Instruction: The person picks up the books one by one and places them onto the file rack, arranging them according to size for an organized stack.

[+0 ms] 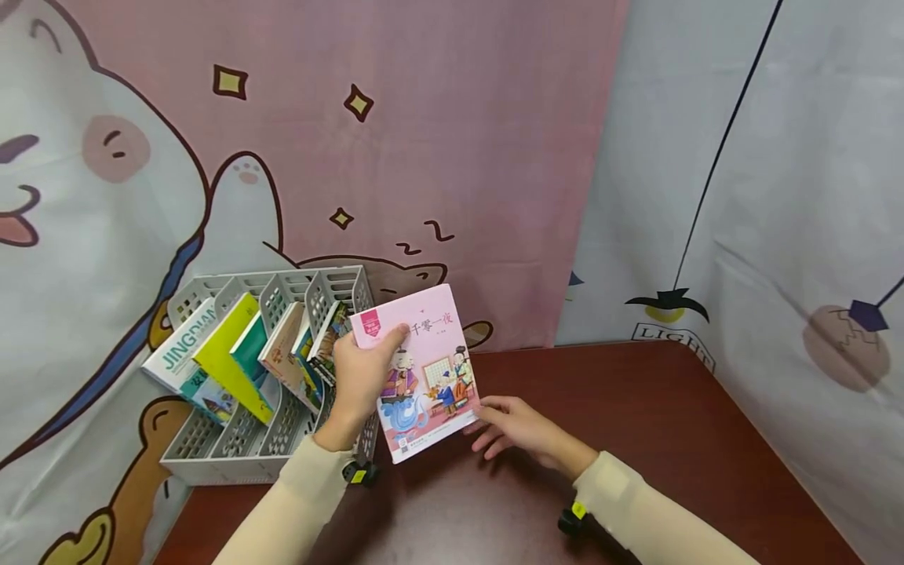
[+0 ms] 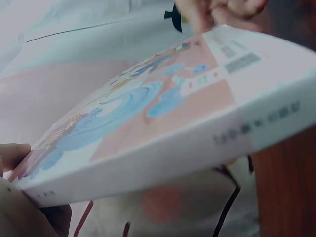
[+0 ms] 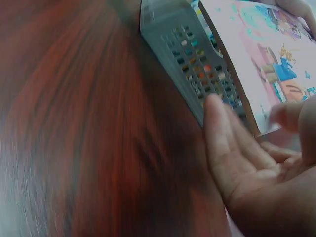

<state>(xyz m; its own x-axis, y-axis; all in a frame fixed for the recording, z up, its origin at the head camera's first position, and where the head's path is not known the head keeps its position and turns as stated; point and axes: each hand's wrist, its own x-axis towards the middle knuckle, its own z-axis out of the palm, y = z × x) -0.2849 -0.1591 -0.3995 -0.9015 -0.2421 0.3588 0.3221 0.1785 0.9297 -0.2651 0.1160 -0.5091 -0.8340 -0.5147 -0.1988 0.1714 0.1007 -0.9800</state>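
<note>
A pink picture book (image 1: 432, 345) with illustrated figures on its cover is held up, tilted, over the table. My left hand (image 1: 359, 375) grips it by its left edge, thumb across the front cover and the other fingers hidden behind. At the lower right corner is my right hand (image 1: 519, 430), its thumb side right at the book and its other fingers loosely spread below. In the right wrist view those fingers (image 3: 219, 138) lie mostly straight beside the book's corner. The left wrist view shows the book's white spine (image 2: 148, 170) close up.
On the left of the dark red wooden table (image 1: 600, 471) stands a grey slotted book rack (image 1: 233, 471), holding several books leaning in its compartments, one of them yellow-green (image 1: 229, 345). Behind the table hangs a pink and white cartoon curtain (image 1: 480, 157).
</note>
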